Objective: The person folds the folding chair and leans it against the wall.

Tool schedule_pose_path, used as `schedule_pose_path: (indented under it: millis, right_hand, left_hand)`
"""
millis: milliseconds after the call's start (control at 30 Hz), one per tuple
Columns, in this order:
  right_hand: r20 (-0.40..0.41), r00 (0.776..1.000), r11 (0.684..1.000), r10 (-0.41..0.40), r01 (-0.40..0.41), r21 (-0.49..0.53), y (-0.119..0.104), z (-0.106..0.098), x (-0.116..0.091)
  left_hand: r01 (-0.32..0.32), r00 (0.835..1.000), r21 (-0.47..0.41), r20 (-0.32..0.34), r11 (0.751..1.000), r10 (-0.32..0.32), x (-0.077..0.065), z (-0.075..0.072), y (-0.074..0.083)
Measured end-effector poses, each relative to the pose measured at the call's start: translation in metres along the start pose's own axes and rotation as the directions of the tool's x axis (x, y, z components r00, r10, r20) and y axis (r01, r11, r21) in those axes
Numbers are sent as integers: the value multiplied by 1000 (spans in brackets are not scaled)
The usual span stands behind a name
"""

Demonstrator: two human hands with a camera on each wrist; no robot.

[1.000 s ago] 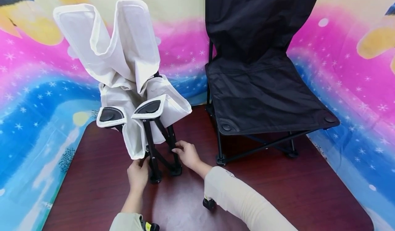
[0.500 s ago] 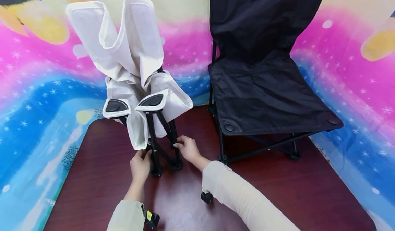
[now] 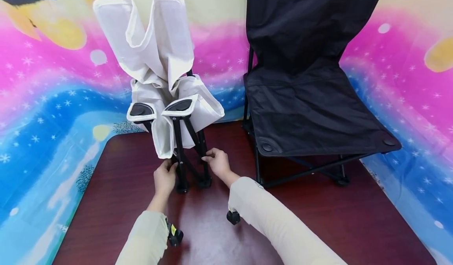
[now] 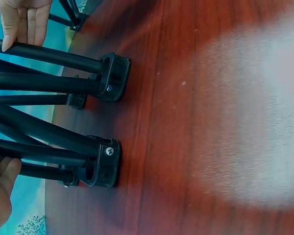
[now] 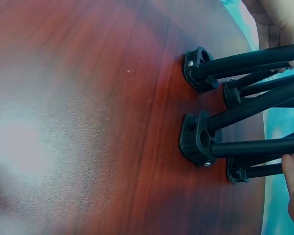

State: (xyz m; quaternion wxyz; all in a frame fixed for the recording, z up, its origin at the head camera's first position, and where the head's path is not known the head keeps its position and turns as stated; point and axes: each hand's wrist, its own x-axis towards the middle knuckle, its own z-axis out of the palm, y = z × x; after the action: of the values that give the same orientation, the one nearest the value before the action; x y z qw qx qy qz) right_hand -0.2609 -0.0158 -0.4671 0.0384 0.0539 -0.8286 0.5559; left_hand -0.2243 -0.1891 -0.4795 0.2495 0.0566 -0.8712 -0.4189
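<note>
A half-folded camp chair with white fabric and black tube legs stands upright at the left of the head view. Its legs are bunched close together, and its backrest is creased into a deep fold. My left hand pinches a leg on the near left side, low down. On the right side, my right hand holds another leg between thumb and fingers. In the left wrist view, black plastic feet rest on the wood surface. The right wrist view shows a similar black foot.
An unfolded black camp chair stands to the right of the white one. Both are on a dark red wooden tabletop with rounded corners. A colourful printed cloth hangs behind and along the sides.
Both hands have shifted the white chair back across the tabletop, away from me. The grips on its legs look the same. The head view has turned slightly left.
</note>
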Motion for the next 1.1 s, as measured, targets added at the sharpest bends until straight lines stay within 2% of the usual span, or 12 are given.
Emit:
schedule_pose_path:
  millis: [167,300,367,467,567,800,1000,1100]
  right_hand:
    - [-72,987,984,141,-131,124,-1,3,7]
    - [-131,957,954,258,-231,189,-2,6,12]
    - [-162,943,947,291,-261,187,-4,8,14]
    - [-212,931,952,296,-270,143,-9,10,19]
    - [-239,928,958,284,-269,96,-13,13,25]
    - [-216,927,952,307,-295,86,-18,15,31]
    - [-189,917,936,351,-338,96,-22,21,37]
    - [-173,911,927,374,-367,75,-24,24,41]
  left_hand:
    - [30,999,21,36,999,-31,11,3,0]
    - [124,991,18,46,992,-124,18,7,3]
    - [200,979,-6,43,980,-200,21,10,4]
    - [313,950,-69,33,947,-311,26,14,8]
    - [383,923,-136,18,914,-384,31,18,12]
    - [438,897,-168,21,883,-442,40,22,19]
    - [454,889,-126,4,882,-457,49,21,22]
    - [474,879,-120,9,872,-477,51,19,21]
